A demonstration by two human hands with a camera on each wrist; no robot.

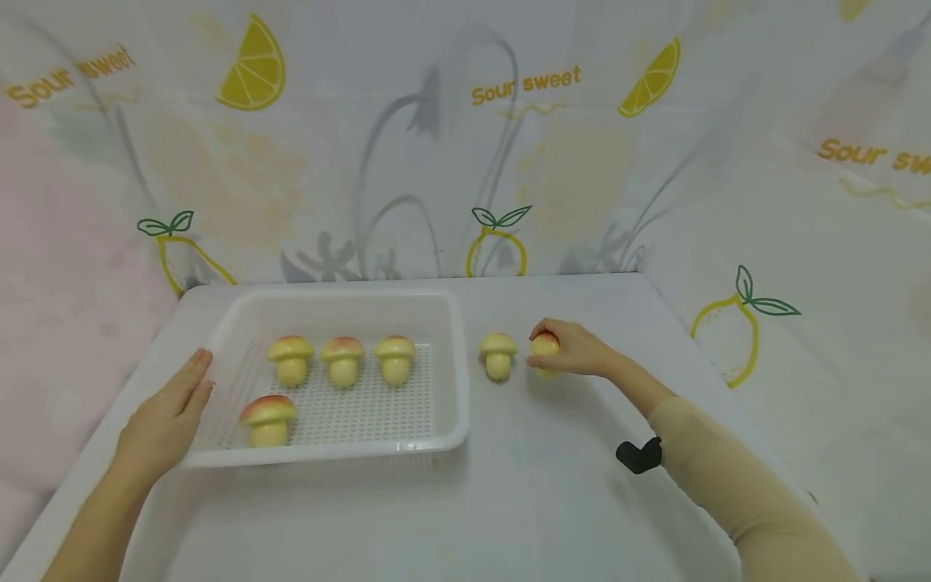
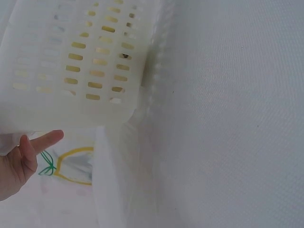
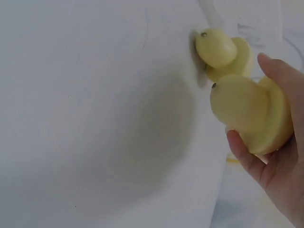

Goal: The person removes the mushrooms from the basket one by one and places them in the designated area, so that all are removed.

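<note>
My right hand (image 1: 575,347) grips a yellow toy mushroom (image 1: 545,348) by its cap; in the right wrist view the held mushroom (image 3: 240,104) casts a shadow on the table. Just left of it lies another pale yellow mushroom (image 1: 498,356) on the tabletop. My left hand (image 1: 163,416), fingers straight, rests against the left side of a white perforated basket (image 1: 465,388). Inside the basket are several mushrooms with reddish caps: three in a back row, including the middle mushroom (image 1: 343,360), and one front-left mushroom (image 1: 268,420).
The white table (image 1: 509,501) runs up to a backdrop cloth (image 1: 327,162) printed with lemons and lettering. A black strap piece (image 1: 640,455) sticks out from my right sleeve (image 1: 727,477).
</note>
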